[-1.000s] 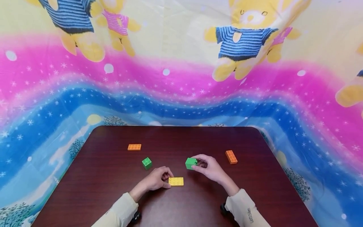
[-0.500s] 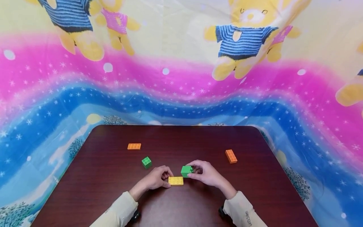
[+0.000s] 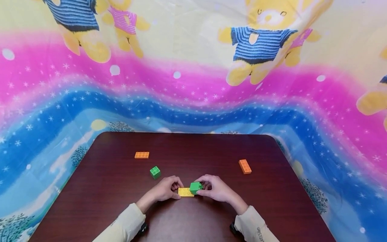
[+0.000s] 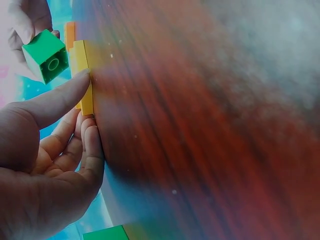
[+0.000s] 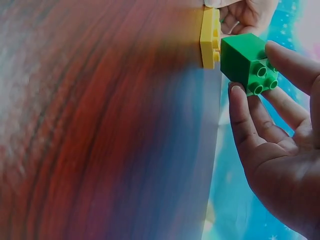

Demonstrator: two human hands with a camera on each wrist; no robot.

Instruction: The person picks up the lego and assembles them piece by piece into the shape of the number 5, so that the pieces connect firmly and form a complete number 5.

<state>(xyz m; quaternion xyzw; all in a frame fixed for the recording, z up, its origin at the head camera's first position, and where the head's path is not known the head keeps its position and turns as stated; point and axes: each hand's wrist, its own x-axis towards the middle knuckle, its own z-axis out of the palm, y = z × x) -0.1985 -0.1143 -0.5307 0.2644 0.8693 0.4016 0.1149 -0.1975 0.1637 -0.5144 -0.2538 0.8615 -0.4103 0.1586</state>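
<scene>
A thin yellow building brick (image 3: 183,192) with studs up lies on the table, its left end pinched between thumb and fingers of my left hand (image 3: 164,189). My right hand (image 3: 217,190) grips a taller green building brick (image 3: 195,187) close over the yellow brick's right end. In the right wrist view the green brick (image 5: 240,52) is tipped on its side, studs turned toward the right palm. Its hollow underside faces the left hand in the left wrist view, where the thumb presses the long side of the yellow brick (image 4: 86,100).
A second green brick (image 3: 155,172) stands beyond the left hand. Farther back on the left lies a flat orange brick (image 3: 141,155), and another orange brick (image 3: 245,166) is at the right. A patterned cloth (image 3: 193,90) hangs behind the dark wooden table (image 3: 193,148).
My right hand has brought the green brick left and toward me, down to the yellow brick's right end. The left hand has stayed at the yellow brick.
</scene>
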